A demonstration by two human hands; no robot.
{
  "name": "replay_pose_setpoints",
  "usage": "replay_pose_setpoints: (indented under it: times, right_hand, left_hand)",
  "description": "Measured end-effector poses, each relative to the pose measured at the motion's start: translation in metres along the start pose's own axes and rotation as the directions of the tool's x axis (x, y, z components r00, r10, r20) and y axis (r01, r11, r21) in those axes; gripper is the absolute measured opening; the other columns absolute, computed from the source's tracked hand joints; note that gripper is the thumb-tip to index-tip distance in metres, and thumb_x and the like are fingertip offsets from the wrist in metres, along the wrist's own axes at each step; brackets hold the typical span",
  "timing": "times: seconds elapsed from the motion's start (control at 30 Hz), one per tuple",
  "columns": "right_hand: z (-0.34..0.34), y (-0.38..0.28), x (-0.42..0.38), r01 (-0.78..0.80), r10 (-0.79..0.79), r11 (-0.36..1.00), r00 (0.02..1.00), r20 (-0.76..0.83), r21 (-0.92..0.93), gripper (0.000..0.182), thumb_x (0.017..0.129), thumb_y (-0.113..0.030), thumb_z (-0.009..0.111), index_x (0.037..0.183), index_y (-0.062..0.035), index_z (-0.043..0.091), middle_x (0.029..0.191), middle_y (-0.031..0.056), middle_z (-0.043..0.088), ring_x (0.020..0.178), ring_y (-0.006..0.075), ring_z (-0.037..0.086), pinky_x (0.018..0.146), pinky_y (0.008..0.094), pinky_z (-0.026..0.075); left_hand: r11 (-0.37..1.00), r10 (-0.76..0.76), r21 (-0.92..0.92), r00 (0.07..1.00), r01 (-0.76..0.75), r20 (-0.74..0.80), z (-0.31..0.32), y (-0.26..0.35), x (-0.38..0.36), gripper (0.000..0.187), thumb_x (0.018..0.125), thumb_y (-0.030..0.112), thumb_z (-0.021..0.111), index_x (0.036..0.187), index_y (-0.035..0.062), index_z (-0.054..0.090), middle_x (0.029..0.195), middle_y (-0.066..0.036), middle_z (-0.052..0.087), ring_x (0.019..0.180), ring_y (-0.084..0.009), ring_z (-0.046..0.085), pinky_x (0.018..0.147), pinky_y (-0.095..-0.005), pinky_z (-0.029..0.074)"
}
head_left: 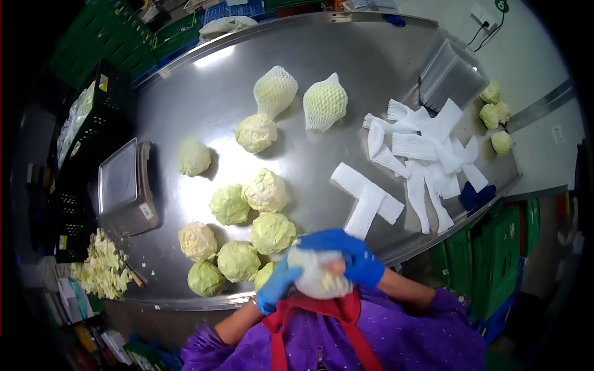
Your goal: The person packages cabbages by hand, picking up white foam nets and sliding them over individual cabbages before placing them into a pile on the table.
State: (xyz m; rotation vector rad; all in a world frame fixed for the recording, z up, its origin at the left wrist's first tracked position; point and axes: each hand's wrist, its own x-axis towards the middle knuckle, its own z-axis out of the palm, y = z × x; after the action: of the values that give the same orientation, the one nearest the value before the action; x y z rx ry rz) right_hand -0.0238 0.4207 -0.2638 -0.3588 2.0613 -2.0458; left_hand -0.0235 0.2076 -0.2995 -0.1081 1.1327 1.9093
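Observation:
Close to my body, both blue-gloved hands hold a pale cabbage point(322, 281) with white foam netting partly over it. My left hand point(277, 285) is wrapped round its left side. My right hand point(359, 258) curls over its top and right side, and one fingertip area shows paler than the glove. Several bare cabbages point(238, 261) sit on the steel table just left of my hands. Farther off stand two cabbages in netting, one on the left point(275, 93) and one on the right point(325, 103). Two flat foam net sleeves point(365, 204) lie beyond my right hand.
A pile of foam net sleeves point(433, 148) lies at the right, beside a clear plastic bin point(450, 74). Left are a scale point(127, 185), cut leaves point(102, 266) and a knife point(135, 277). A black crate point(93, 117) stands at the left edge, green crates point(495, 253) at right.

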Motion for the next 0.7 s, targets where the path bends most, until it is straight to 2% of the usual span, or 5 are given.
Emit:
replay_pose_setpoints:
  times: [0.1, 0.3, 0.43, 0.5, 0.7]
  right_hand:
    - [-0.031, 0.016, 0.049, -0.254, 0.329, 0.937, 0.875, -0.355, 0.241, 0.032, 0.082, -0.018, 0.059, 0.111, -0.0040, 0.057, 0.099, 0.0068, 0.062, 0.088, 0.0143, 0.057, 0.080, 0.0271, 0.045]
    - [-0.118, 0.041, 0.173, 0.121, 0.158, 0.922, 0.750, -0.642, 0.369, 0.039, 0.083, -0.032, 0.058, 0.108, -0.0023, 0.058, 0.097, 0.0045, 0.060, 0.086, 0.0129, 0.055, 0.079, 0.0259, 0.044]
    - [-0.179, 0.014, 0.241, 0.108, 0.172, 0.841, 0.875, -0.452, 0.530, 0.054, 0.080, -0.041, 0.059, 0.119, -0.0048, 0.050, 0.111, 0.0093, 0.055, 0.098, 0.0177, 0.052, 0.086, 0.0287, 0.040]
    - [-0.189, -0.007, 0.266, -0.015, 0.072, 0.995, 0.783, -0.617, 0.096, 0.055, 0.078, -0.039, 0.062, 0.120, -0.0053, 0.048, 0.113, 0.0110, 0.053, 0.101, 0.0194, 0.050, 0.087, 0.0302, 0.040]
    - [-0.272, 0.097, 0.377, 0.074, 0.135, 0.964, 0.694, -0.707, 0.257, 0.051, 0.081, -0.040, 0.057, 0.117, -0.0045, 0.049, 0.105, 0.0118, 0.056, 0.094, 0.0217, 0.054, 0.078, 0.0376, 0.045]
  left_hand:
    - [0.974, -0.122, -0.188, 0.992, 0.127, 0.036, 0.009, 0.051, 0.049, 0.079, 0.081, 0.038, 0.056, 0.140, 0.0153, 0.009, 0.139, -0.006, 0.027, 0.124, -0.0256, 0.033, 0.097, -0.0387, 0.035]
    - [0.550, 0.569, 0.605, 0.789, -0.576, 0.234, 0.013, 0.147, 0.210, 0.097, 0.062, 0.020, 0.078, 0.135, -0.0008, 0.018, 0.132, -0.014, 0.034, 0.122, -0.0226, 0.034, 0.102, -0.0341, 0.029]
    - [0.681, 0.368, 0.594, 0.901, -0.428, 0.228, 0.035, 0.255, 0.279, 0.074, 0.069, 0.017, 0.074, 0.130, 0.0008, 0.035, 0.120, -0.013, 0.050, 0.106, -0.0193, 0.051, 0.089, -0.0302, 0.042]
    - [0.521, 0.463, 0.707, 0.854, -0.479, 0.238, 0.009, 0.280, 0.349, 0.069, 0.071, 0.015, 0.071, 0.130, 0.0058, 0.038, 0.118, -0.010, 0.053, 0.103, -0.0179, 0.053, 0.087, -0.0287, 0.043]
    - [0.386, 0.407, 0.766, 0.840, -0.515, 0.359, -0.004, 0.321, 0.446, 0.060, 0.076, 0.022, 0.068, 0.129, 0.0116, 0.043, 0.121, -0.008, 0.051, 0.109, -0.0166, 0.049, 0.093, -0.0287, 0.039]
